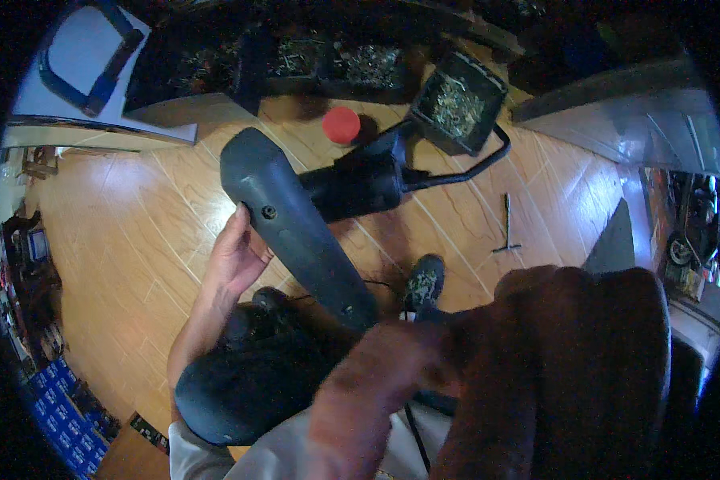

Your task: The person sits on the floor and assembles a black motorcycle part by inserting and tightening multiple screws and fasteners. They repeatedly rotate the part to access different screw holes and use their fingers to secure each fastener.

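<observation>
A long, dark, curved cover-like piece (292,220) with a round recessed hole near its upper part slants across the middle, its lower end near my lap. My left hand (242,254) grips its left edge, thumb on the edge and other fingers partly hidden beneath. Behind it lies a black bulky body (364,180) with a bent tube handle (464,172); whether the two are joined I cannot tell. My right hand (528,344) looms close in the lower right, dark and blurred, fingers curled in. What it pinches, if anything, is hidden.
A black bin of small metal parts (460,104) stands at the back beside a red round lid (342,126). On the tiled floor lies a T-handle wrench (507,228). More bins (368,68) line the back; blue boxes (64,416) sit at the lower left.
</observation>
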Tool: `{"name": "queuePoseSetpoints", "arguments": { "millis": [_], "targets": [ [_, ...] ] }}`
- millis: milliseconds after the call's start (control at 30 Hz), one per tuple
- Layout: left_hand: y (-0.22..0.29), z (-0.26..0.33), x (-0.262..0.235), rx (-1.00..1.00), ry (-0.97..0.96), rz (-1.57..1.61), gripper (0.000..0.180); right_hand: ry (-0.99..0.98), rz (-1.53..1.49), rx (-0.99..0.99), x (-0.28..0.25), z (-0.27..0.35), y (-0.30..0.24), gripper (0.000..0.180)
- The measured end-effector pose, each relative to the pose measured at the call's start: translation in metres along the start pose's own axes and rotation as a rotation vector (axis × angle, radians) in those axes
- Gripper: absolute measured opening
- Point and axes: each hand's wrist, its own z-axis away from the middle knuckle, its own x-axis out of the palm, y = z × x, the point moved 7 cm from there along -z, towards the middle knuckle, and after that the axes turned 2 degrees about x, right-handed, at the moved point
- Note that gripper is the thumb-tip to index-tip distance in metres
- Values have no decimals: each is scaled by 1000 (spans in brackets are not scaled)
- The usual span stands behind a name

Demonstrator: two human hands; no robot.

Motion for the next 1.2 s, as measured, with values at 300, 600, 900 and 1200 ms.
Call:
{"name": "queuePoseSetpoints", "arguments": {
  "millis": [300,600,900,1200],
  "targets": [
    [13,9,20,99,-37,-19,50,178,401,321,-30,33,36,57],
    [30,0,52,213,-14,-10,61,101,1407,772,-27,85,141,114],
    [30,2,56,300,-33,91,42,93,1553,782,-29,81,151,102],
    [31,5,52,297,-61,137,48,219,1175,893,-46,79,150,105]
  ]
}}
